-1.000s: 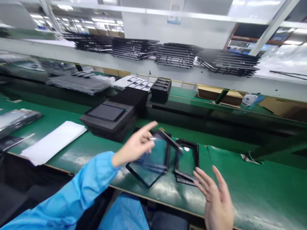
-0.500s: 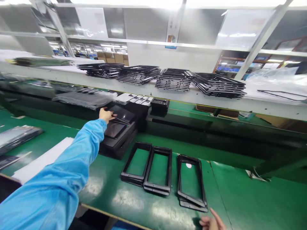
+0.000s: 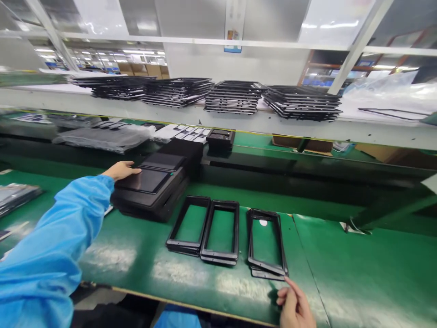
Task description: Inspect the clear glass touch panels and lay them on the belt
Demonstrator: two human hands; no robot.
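1 green bench (image 3: pixel 362 273) spans the lower half of the view and serves as the work surface. Across the upper middle runs a white shelf (image 3: pixel 191 117) bearing 4 stacks of black frames (image 3: pixel 235 98), laid flat, presumably to fit many into little space and keep them off the bench.

Left of centre stands a black block stack (image 3: pixel 146 205); material not confirmed. Its top carries 2 dark flat panels: a front panel (image 3: pixel 146 181) and, just behind it, a rear panel (image 3: pixel 164 161). They lie face up, probably so the glossy sides stay unrubbed.

At lower centre, 3 piles of rectangular frames rest on the bench. The left pile (image 3: pixel 182 247) and middle pile (image 3: pixel 218 257) lie side by side; the right pile (image 3: pixel 266 266) is set apart from them, which likely puts it within easier reach of the right hand. Its pieces are skewed against each other, leaving a corner exposed at its lower right.

Left hand (image 3: pixel 122 170), left of centre: laid over the upper left end of the front panel, presumably to take it by the edge. Whether the fingers are clamped on it, cannot tell.

Right hand (image 3: pixel 297 305), lower right: index finger extended to the exposed corner, touching or just beside it. Remaining fingers curl apart from it; nothing is seen clamped.

Smallest item: 1 white spot (image 3: pixel 263 222) within the right pile's outline, near its upper end; purpose undetermined.
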